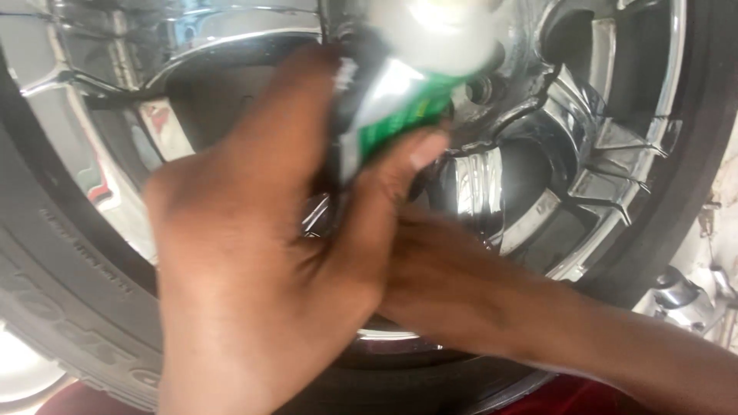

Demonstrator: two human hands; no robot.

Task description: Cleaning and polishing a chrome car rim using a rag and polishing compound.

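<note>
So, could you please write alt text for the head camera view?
A left hand grips a blurred green and white can in front of a chrome wheel with a black tyre. The right forearm reaches in behind it; that hand is hidden.

1. Looking like a car garage or wheel and tyre workshop, seen from very close.
2. Filling almost the whole view: a chrome alloy wheel (584, 154), polished spokes mirroring the surroundings.
3. Wrapping around the rim: a black rubber tyre (54, 292), raised sidewall lettering showing at lower left.
4. Sitting near the hub: a lug nut (478, 90), typical of a mounted car wheel.
5. Peeking out at the bottom edge: a red surface (569, 396), possibly bodywork or flooring, too little showing for telling which.
6. Standing at far right: a pale, scuffed wall (723, 200), with more chrome parts (680, 296) lying below it.
</note>
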